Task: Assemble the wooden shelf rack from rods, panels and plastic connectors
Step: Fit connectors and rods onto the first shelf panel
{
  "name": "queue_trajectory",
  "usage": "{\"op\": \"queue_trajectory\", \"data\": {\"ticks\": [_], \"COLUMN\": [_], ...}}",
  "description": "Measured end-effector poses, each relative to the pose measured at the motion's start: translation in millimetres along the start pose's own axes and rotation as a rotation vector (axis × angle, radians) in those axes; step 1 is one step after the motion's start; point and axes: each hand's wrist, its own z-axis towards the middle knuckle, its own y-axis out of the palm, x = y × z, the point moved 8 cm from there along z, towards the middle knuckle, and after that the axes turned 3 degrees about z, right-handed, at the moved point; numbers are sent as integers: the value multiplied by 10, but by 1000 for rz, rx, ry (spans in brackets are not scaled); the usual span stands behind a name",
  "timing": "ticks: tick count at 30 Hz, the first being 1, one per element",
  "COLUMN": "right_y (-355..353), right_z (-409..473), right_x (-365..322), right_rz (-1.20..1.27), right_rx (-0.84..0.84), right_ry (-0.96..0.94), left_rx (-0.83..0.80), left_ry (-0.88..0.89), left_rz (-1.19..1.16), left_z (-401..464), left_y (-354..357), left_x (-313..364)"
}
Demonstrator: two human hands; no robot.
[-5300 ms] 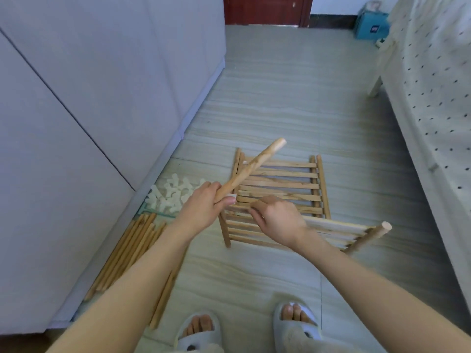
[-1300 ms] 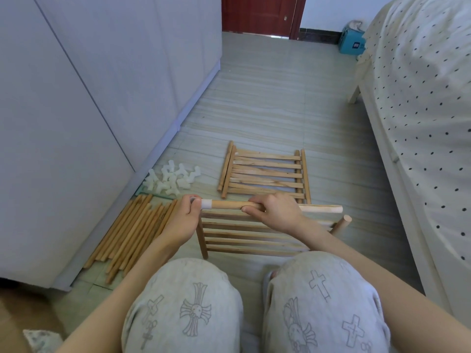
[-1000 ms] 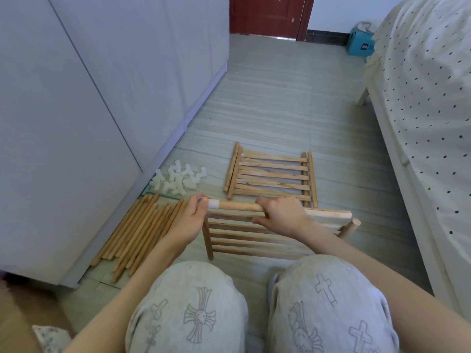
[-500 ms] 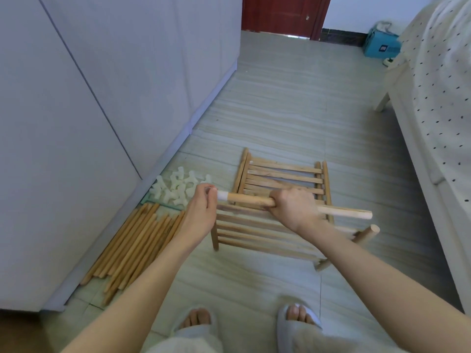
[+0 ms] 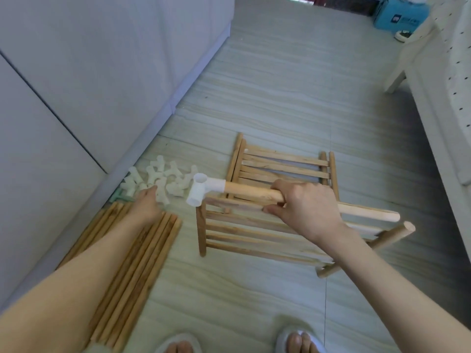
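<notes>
Rod (image 5: 257,193) held level above the floor, right hand (image 5: 303,207) wrapped round its middle, fingers (image 5: 274,208) clamped on it. White plastic connector (image 5: 201,189) seated on the rod's left end, two open sockets showing; the far end juts bare to the right. Pale, smooth wood, round section.

Under it a slatted panel (image 5: 254,240) lies flat on the floor (image 5: 280,98), one corner propped on a loose rod (image 5: 369,248). More panels, stacked (image 5: 283,164), lie just beyond, toward the door end.

Left hand (image 5: 146,206) reaches to the heap of connectors (image 5: 158,179) by the cabinet (image 5: 76,72) base; fingertips touch the heap, grip cannot be told. Bundle of rods (image 5: 127,253) lies along the cabinet edge beneath that forearm.

Open floor ahead to the blue box (image 5: 397,16); bed (image 5: 446,85) hems the right side, cabinet the left. Slippered toes (image 5: 178,346) at the near edge.

Half a second ago the left hand was at the rod's capped end; now it has left it for the heap.
</notes>
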Motion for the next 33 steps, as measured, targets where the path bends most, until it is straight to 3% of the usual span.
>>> {"op": "queue_trajectory", "data": {"ticks": [7,12,21,25,28,33], "right_y": [-1,-136,-45,14,28,43], "right_z": [58,-48,-5,31,41,-28], "right_x": [44,-35,14,47,54,0], "right_rz": [20,2,28,23,36,27], "right_rx": [-3,172,94,42,32,14], "right_ry": [-10,-53,6,12,4,-9], "left_rx": [-68,11,157,385,396,431], "left_ry": [91,107,103,55,0,237], "left_rz": [306,245,253,-227,-685,-1003], "left_z": [526,516,381,176,-101,-850], "left_y": [306,304,276,-53,-292,-990], "left_x": [1,-11,-9,29,127,709]}}
